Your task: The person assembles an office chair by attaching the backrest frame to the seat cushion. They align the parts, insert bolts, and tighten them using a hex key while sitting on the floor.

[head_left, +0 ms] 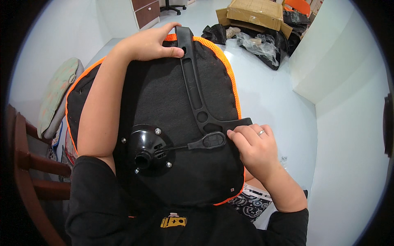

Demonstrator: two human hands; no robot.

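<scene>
A chair seat with a black underside (pixel 147 94) and orange mesh edging rests upside down in front of me. Across its right half lies a black L-shaped bracket (pixel 193 86) with slots and round holes. At its far end my left hand (pixel 152 43) grips it, thumb on the near side and the other fingers partly hidden. My right hand (pixel 256 149) has its fingers curled at the end of the short arm, fingertips partly hidden. A round black mount (pixel 147 143) with shiny screws sits on the underside. From it a thin rod runs to a paddle-shaped lever (pixel 207 141), close beside the bracket's corner.
An opened cardboard box (pixel 254 12) stands at the far right, with clear plastic wrap (pixel 258 43) and black bags around it. Brown wooden furniture (pixel 41 164) and a pale green cushion (pixel 59 96) are on the left. A white wall (pixel 349 82) bounds the right.
</scene>
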